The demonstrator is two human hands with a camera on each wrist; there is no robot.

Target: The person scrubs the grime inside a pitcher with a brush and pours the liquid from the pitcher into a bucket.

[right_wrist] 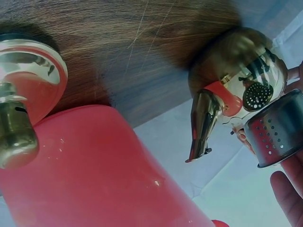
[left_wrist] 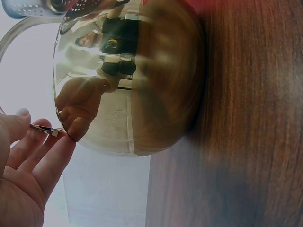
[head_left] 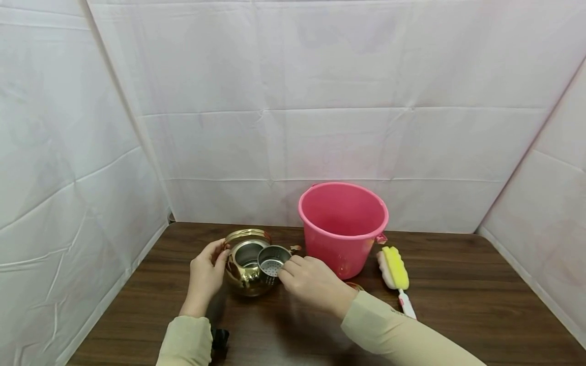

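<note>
A shiny gold teapot [head_left: 244, 287] stands lidless on the table, its round mouth facing up and its spout [right_wrist: 203, 123] pointing toward the bucket. My left hand [head_left: 205, 277] pinches the base of the teapot's hoop handle [left_wrist: 42, 128] between thumb and fingers. In my right hand [head_left: 316, 284] is a perforated metal tea strainer [head_left: 273, 262], gripped by its side. The strainer is tilted and overlaps the right edge of the teapot's mouth in the head view. Its holes show clearly in the right wrist view, where fingers [right_wrist: 291, 187] lie along it.
A pink bucket [head_left: 343, 259] stands behind my right hand. The gold teapot lid [right_wrist: 33, 71] with its knob lies beside it, mostly hidden by my wrist in the head view. A yellow-and-white sponge brush [head_left: 396, 269] lies right of the bucket. White cloth walls [head_left: 339, 112] enclose the wooden table.
</note>
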